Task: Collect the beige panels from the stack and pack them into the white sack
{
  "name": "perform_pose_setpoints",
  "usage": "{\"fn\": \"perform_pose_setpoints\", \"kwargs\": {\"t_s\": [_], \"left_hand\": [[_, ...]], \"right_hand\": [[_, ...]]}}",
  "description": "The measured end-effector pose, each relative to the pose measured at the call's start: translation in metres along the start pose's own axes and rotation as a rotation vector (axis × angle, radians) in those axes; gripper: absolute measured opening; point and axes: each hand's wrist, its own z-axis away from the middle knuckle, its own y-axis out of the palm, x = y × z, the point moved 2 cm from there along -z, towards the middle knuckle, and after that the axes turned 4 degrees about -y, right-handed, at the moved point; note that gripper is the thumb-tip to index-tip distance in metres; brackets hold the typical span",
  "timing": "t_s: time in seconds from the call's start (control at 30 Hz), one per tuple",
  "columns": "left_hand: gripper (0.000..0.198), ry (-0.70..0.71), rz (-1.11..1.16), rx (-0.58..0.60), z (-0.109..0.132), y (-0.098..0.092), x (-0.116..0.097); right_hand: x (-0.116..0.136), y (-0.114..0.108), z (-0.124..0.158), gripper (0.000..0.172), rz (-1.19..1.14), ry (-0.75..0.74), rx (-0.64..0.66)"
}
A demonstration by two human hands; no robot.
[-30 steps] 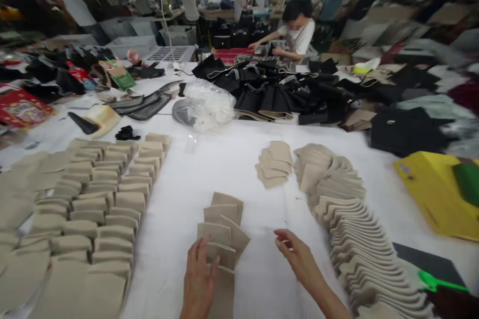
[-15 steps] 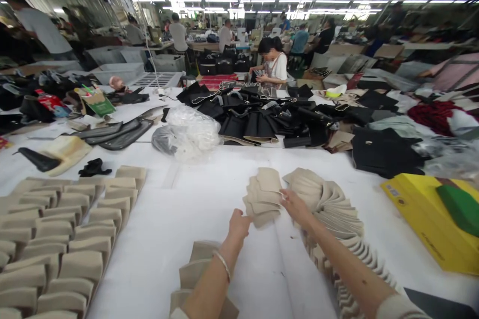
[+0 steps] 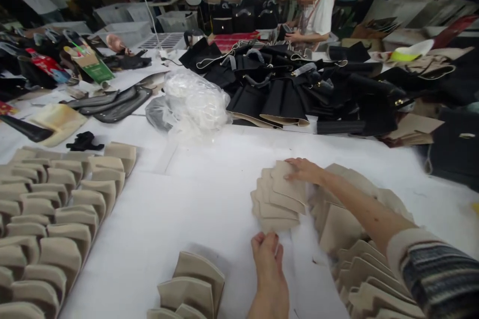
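Several flat beige pieces, leather-like, lie fanned out in an overlapping stack on the white table. My right hand reaches over from the right, its fingers gripping the upper right edge of the top beige piece. Just below the stack's lower edge is my left hand, with its fingers curled and pressed together. Whether anything is between those fingertips is hidden. Under and beside my right forearm runs a long row of beige pieces. A smaller overlapping group lies left of my left hand.
Rows of curved beige pieces cover the table's left side. Clear plastic wrap and a heap of black bags lie farther back. A black-handled tool is at far left. Across the table sits another person.
The view has tilted down and shifted. My right hand has moved onto the fanned stack's upper right corner. My left hand has come to below the stack.
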Motion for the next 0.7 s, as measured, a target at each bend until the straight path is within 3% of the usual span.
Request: {"fn": "perform_pose_setpoints", "kwargs": {"t_s": [0.23,0.4,0.53,0.7], "left_hand": [[0.032,0.080,0.230,0.146,-0.016,0.048,-0.034],[0.045,0.101,0.244,0.208,-0.018,0.054,-0.053],[0.055,0.131,0.213,0.347,0.010,0.046,-0.064],[0.059,0.146,0.077,0.572,0.082,0.027,-0.074]], "right_hand": [[0.031,0.017,0.012,0.029,-0.119,-0.069,0.084],[0.053,0.021,0.039,0.028,-0.318,-0.076,-0.061],[0.070,0.017,0.086,0.044,-0.624,-0.056,-0.223],[0.100,0.024,0.171,0.047,-1.045,0.002,-0.346]]}}
